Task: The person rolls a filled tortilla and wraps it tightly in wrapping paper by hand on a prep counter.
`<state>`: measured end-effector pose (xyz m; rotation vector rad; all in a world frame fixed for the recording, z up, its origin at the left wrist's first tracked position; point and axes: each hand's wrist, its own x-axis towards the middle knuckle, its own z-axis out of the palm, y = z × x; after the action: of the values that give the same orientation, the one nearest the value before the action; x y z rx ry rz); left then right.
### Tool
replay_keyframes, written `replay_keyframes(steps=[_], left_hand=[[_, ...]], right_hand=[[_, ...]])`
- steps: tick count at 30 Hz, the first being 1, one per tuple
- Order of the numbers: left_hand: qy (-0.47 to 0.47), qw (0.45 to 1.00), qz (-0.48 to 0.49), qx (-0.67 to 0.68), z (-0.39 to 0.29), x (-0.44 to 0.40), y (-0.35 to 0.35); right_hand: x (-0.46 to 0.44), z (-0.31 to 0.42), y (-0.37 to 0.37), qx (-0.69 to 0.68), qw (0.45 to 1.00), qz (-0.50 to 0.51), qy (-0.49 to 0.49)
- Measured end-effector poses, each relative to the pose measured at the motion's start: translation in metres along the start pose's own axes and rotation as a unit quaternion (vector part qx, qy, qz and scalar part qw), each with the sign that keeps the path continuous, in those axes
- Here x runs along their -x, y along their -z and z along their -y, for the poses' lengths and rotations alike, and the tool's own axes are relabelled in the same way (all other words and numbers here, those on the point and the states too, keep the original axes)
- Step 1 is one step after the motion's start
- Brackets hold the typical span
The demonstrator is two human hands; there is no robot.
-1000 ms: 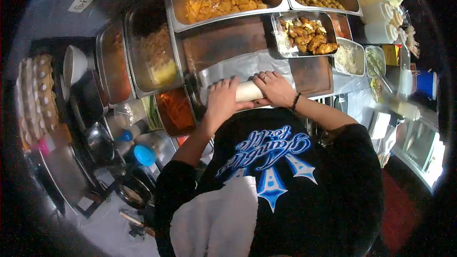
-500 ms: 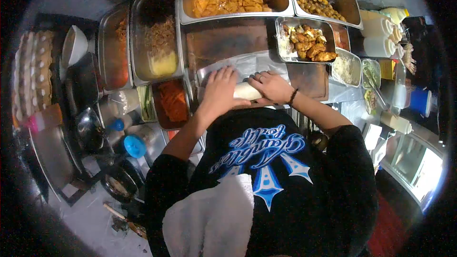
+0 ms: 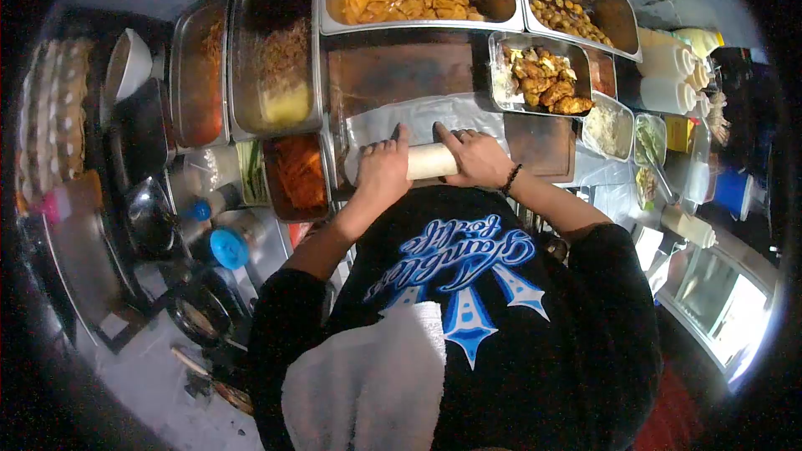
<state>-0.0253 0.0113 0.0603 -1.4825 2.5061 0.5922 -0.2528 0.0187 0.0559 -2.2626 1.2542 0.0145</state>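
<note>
A pale rolled wrap (image 3: 431, 162) lies crosswise at the near edge of a silvery-white sheet (image 3: 434, 115), close to my shirt. My left hand (image 3: 386, 169) is closed over the wrap's left end, its index finger pointing forward. Over the right end, my right hand (image 3: 479, 159) is closed in the same way, with a dark beaded bracelet at the wrist. Only the middle of the roll shows between my hands; both ends are hidden. Beneath the sheet is a brown board (image 3: 539, 149).
Metal pans of orange-coated pieces (image 3: 409, 2), small round pieces (image 3: 568, 18) and shredded meat (image 3: 284, 58) surround the board. A tray of browned chunks (image 3: 547, 83) sits at its right corner. Shredded orange filling (image 3: 299, 175) is left of my left hand. Squeeze bottles (image 3: 668, 96) stand at right.
The wrap has come slightly nearer my body, and more of its middle shows. My left fingers, which lay over the sheet, now curl round the roll. The view has shifted slightly.
</note>
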Motion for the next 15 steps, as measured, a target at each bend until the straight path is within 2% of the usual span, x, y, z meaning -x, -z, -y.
replay_keyframes(steps=[3,7,9,11,15], left_hand=[[0.04,0.999,0.011,-0.003,-0.001,-0.003,-0.004],[0.028,0.999,0.03,-0.012,0.004,-0.009,0.0],[0.026,0.996,0.081,0.001,0.005,-0.012,0.003],[0.02,0.997,0.071,0.005,0.011,-0.012,-0.008],[0.024,0.996,0.084,0.019,0.012,-0.011,-0.013]], right_hand=[[-0.002,-0.006,-0.008,0.02,0.999,-0.039,0.01],[-0.009,-0.007,-0.001,0.0,1.0,0.003,-0.001],[-0.01,-0.003,0.008,-0.003,1.0,0.022,0.002],[-0.012,0.002,0.016,-0.013,0.997,0.071,-0.034],[-0.013,-0.005,0.014,-0.012,0.996,0.085,-0.009]])
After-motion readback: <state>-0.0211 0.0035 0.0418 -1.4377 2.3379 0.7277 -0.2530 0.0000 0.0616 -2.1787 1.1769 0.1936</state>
